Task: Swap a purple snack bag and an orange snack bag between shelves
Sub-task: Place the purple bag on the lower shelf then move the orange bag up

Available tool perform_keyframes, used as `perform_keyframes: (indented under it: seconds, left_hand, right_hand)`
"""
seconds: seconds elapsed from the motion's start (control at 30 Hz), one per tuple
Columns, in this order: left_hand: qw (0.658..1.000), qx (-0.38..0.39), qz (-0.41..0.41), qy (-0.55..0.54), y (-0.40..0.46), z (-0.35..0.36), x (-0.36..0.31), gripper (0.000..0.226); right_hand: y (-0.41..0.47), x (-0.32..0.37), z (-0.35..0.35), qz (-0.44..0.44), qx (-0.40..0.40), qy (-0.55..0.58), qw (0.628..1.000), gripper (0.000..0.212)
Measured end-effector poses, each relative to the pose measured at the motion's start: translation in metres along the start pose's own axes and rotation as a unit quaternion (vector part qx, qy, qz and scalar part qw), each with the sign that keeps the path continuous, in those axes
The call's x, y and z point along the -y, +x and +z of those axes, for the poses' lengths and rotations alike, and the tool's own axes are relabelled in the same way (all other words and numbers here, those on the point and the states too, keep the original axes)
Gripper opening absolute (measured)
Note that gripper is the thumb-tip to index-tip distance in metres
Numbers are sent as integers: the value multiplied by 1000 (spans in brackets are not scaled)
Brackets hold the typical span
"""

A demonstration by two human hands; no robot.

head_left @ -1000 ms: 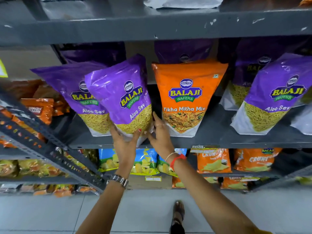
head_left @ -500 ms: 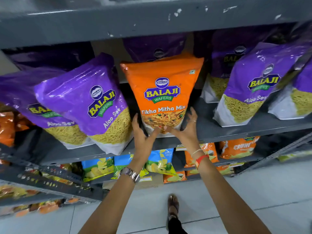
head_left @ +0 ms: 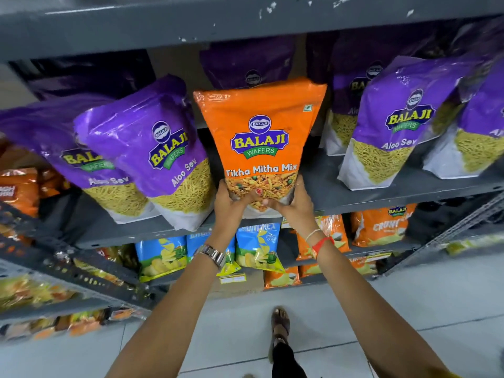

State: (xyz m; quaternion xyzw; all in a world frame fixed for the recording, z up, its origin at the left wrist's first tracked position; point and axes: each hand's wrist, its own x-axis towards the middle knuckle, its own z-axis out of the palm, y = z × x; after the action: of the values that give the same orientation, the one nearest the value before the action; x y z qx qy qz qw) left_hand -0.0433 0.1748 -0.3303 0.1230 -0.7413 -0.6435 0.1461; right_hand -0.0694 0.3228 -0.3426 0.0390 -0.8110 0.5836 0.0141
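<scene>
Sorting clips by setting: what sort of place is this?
Most likely a grocery shop aisle: grey metal shelves stocked with rows of identical purple snack bags, price labels on shelf edges, and an orange snack bag being handled.

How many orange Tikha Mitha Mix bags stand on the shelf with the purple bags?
1: the Tikha Mitha Mix bag stands mid-shelf, its base gripped by the left hand and right hand. Others may be hidden behind.

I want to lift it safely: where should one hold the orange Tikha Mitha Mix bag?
Grip the orange bag at its narrow bottom, one hand per side from below, as the left hand and right hand do; purple neighbours crowd its wide top.
</scene>
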Motion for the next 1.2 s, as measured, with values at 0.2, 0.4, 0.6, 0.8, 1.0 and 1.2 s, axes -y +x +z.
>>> perform_keyframes:
  seconds: [0.2, 0.4, 0.6, 0.8, 1.0, 1.2]
  left_hand:
    - [997, -44, 52, -34, -54, -30, -38, 44]
    - [989, -96, 110, -32, -90, -65, -102, 51]
    - [973, -137, 187, 0, -94, -107, -185, 51]
    - [956, -165, 244, 4, -77, -152, -265, 52]
    - [951, -178, 254, 13, -39, -196, -328, 33]
    - [958, -182, 224, 10, -1, -223, -346, 31]
  right_hand:
    - [-50, 35, -6, -77, 5, 11, 997, 79]
    - [-83, 99, -7, -147, -9, 49, 988, 73]
    - [-85, 187, -9, -220, 2, 98, 970, 66]
    - [-66, 282, -8, -287, -17, 73, 955, 78]
    - [-35, 361, 16, -327, -14, 62, 943, 70]
    - [9, 400, 52, -308, 47, 69, 948, 59]
